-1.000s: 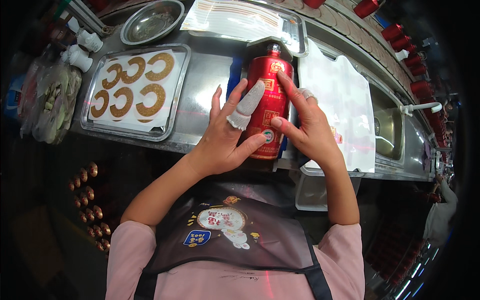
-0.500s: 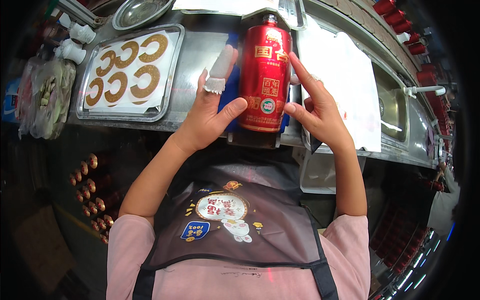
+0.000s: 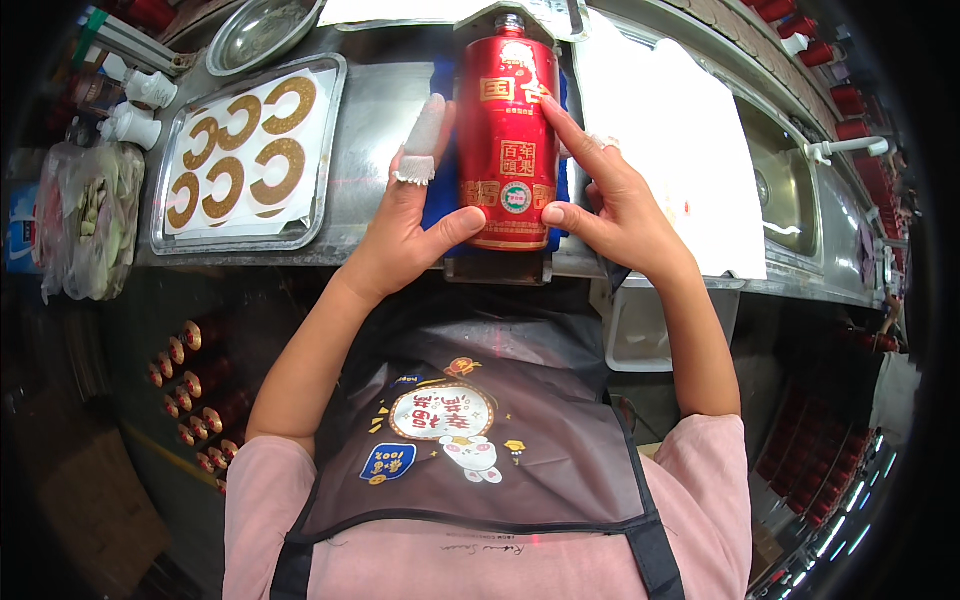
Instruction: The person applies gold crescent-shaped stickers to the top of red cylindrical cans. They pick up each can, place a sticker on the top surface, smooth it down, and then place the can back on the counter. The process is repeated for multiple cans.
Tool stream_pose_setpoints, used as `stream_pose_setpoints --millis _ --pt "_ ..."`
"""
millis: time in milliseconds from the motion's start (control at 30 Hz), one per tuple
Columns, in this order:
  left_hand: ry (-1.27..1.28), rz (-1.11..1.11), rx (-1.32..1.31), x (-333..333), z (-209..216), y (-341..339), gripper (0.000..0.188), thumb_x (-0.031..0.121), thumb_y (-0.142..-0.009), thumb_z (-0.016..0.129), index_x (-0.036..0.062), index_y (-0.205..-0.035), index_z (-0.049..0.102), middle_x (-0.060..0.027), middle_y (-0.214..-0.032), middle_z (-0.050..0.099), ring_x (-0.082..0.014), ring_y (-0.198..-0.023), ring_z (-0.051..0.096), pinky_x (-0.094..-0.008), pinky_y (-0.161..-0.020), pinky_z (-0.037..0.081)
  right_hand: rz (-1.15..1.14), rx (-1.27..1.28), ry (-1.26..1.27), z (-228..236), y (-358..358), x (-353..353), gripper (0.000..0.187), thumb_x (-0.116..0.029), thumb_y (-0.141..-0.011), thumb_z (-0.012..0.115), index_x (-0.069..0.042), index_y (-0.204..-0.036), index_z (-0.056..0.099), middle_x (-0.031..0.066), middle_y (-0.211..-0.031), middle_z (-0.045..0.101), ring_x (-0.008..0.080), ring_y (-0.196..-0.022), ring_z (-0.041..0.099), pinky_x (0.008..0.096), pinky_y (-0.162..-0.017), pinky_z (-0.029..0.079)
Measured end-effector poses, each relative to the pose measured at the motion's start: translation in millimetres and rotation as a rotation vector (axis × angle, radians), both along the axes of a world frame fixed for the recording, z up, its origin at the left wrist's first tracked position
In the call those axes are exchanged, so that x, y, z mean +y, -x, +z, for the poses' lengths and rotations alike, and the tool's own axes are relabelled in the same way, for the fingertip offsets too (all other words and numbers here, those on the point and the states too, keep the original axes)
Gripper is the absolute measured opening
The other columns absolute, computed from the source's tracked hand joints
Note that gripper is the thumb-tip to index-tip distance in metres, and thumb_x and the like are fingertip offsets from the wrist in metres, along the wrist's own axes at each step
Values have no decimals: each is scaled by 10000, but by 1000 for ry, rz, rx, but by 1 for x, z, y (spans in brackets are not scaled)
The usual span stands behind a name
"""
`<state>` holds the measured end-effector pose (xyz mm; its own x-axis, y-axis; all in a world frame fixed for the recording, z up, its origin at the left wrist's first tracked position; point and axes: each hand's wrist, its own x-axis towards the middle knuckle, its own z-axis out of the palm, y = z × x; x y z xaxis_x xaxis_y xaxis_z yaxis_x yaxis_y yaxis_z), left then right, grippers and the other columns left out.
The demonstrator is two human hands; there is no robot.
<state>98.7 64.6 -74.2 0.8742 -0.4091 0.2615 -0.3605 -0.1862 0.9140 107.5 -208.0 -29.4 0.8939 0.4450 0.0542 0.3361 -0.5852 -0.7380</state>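
A red bottle (image 3: 505, 130) with gold labels lies lengthwise on a blue cloth (image 3: 437, 195) on the steel counter (image 3: 375, 130), its neck pointing away from me. My left hand (image 3: 410, 225) holds its left side, thumb pressed near the base; its index finger wears a white bandage. My right hand (image 3: 605, 205) grips the right side, index finger laid along the bottle's upper body and thumb near the base.
A steel tray (image 3: 330, 150) at left carries a white sheet with several gold C-shaped stickers. A round metal bowl (image 3: 262, 30) sits behind it. White sheets (image 3: 670, 140) lie to the right, beside a sink (image 3: 800, 200). Many red bottles (image 3: 185, 385) stand below the counter.
Both hands have stayed on the bottle. The view has closed in on it, and my right index finger has slid up along the bottle's side.
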Motion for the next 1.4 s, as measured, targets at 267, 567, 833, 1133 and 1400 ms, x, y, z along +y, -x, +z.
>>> stream_pose_setpoints --millis 267,567,833,1133,1400 --pt "85 14 76 -2 3 -2 1042 426 -933 731 62 -1656 75 -175 -1699 228 -318 -1574 175 -440 -1264 132 -14 94 -12 2 1 -1 941 -548 -863 770 -281 -1640 312 100 -1382 592 161 -894 481 290 -693 468" --pt "-21 70 -36 -1 9 -1 982 438 -950 698 38 -1645 131 -193 -1680 269 -335 -1564 204 -467 -1257 119 -46 60 34 14 3 5 898 -552 -860 771 -307 -1618 354 161 -1309 618 247 -954 541 371 -821 479" --pt "-351 35 -317 -6 27 6 736 370 -994 630 87 -1603 328 -213 -1665 258 -356 -1568 196 -652 -1213 -14 -74 -133 99 31 0 23 805 -457 -826 823 -300 -1544 496 200 -1303 591 334 -1121 572 412 -976 499" --pt "-318 38 -265 -6 28 5 776 367 -991 632 92 -1625 278 -187 -1674 250 -353 -1572 184 -656 -1214 -11 -80 -19 160 37 -3 26 813 -491 -845 795 -336 -1565 452 210 -1307 575 372 -1161 572 441 -1016 487" --pt "-275 52 -223 -10 30 5 791 294 -968 656 93 -1627 267 -159 -1659 321 -351 -1573 198 -621 -1226 -24 -84 -19 158 35 -6 24 776 -499 -880 750 -331 -1572 441 237 -1317 571 400 -1200 570 469 -1018 480"
